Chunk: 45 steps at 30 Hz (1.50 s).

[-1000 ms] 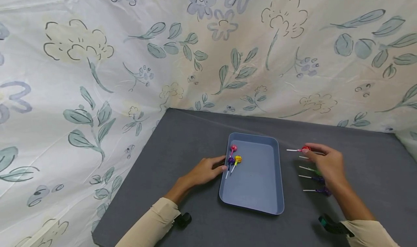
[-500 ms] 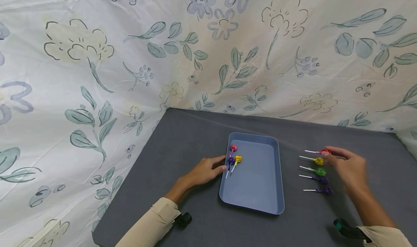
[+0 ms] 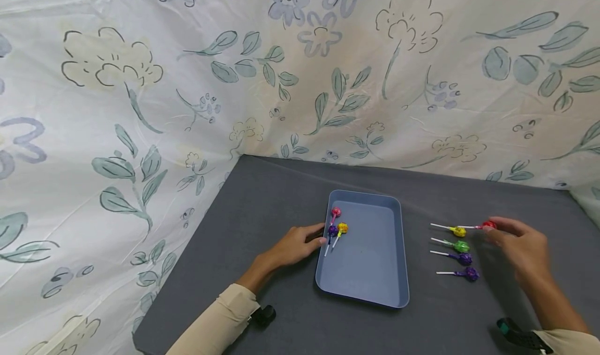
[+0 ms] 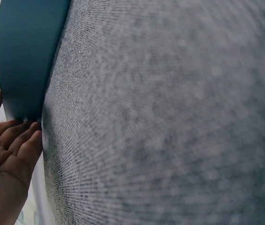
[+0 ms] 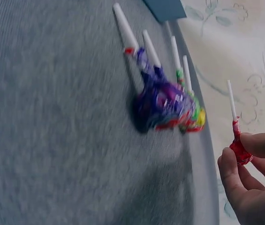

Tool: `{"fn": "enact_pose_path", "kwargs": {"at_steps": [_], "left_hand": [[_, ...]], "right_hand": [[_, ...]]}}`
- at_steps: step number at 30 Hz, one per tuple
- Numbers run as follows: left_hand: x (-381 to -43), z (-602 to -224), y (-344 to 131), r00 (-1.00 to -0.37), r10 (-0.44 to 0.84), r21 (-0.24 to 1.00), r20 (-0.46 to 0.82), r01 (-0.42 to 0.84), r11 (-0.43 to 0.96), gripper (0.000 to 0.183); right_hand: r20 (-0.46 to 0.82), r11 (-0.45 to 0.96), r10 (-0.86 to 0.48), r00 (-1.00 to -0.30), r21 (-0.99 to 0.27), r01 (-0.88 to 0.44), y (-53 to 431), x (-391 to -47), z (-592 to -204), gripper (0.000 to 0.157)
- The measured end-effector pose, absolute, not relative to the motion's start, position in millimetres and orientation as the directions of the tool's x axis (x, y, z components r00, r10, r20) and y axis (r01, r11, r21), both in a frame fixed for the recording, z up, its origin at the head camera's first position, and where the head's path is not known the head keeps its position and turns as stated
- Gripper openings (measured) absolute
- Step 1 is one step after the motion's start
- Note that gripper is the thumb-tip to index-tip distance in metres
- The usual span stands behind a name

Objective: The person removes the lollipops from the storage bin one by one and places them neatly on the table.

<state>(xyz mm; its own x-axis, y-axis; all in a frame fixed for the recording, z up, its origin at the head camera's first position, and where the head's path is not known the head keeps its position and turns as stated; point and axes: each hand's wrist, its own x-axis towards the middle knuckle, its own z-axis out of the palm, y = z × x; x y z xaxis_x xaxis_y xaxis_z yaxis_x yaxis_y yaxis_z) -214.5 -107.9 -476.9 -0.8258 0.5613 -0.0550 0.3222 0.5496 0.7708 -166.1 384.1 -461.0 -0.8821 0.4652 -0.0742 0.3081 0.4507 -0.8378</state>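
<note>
My right hand (image 3: 522, 243) pinches a red lollipop (image 3: 489, 224) by its wrapped head, thumb against fingers. The white stick points left in the head view and upward in the right wrist view (image 5: 232, 101). Left of this hand, a row of lollipops lies on the table: yellow (image 3: 459, 232), green (image 3: 461, 246), and two purple ones, the nearest (image 3: 471, 274) at the front. My left hand (image 3: 295, 245) holds the left side of a blue-grey tray (image 3: 404, 261), thumb at the rim and fingers against the outer wall (image 4: 26, 56).
Inside the tray, along its left side, lie a pink lollipop (image 3: 336, 212), a purple lollipop (image 3: 333, 231) and a yellow lollipop (image 3: 342, 228). The dark grey table (image 3: 281, 188) meets a floral cloth (image 3: 300, 110) at the back and left.
My right hand has moved right and slightly toward the front with the red lollipop, uncovering the row of lollipops. The left hand and the tray have stayed in place.
</note>
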Motion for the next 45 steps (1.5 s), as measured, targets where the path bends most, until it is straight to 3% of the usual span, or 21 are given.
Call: {"fn": "enact_pose_path", "kwargs": {"at_steps": [10, 23, 31, 45], "left_hand": [[-214.2, -476.5, -107.9, -0.824, 0.564, 0.766, -0.055, 0.327, 0.554, 0.058], [-213.9, -477.0, -108.4, -0.823, 0.565, 0.768, -0.056, 0.326, 0.551, 0.059], [-212.7, -474.7, -108.3, -0.826, 0.56, 0.773, -0.061, 0.316, 0.55, 0.059], [-211.8, -473.6, -107.9, -0.831, 0.552, 0.769, -0.068, 0.308, 0.559, 0.059]], "right_hand": [[-0.154, 0.355, 0.513, -0.844, -0.857, 0.373, 408.2, -168.7, -470.3, 0.022], [-0.166, 0.406, 0.578, -0.799, -0.791, 0.458, 427.8, -173.6, -475.4, 0.047], [-0.136, 0.49, 0.598, -0.79, -0.718, 0.494, 427.6, -175.8, -477.5, 0.046], [-0.125, 0.488, 0.555, -0.823, -0.751, 0.444, 430.9, -172.3, -477.1, 0.052]]}}
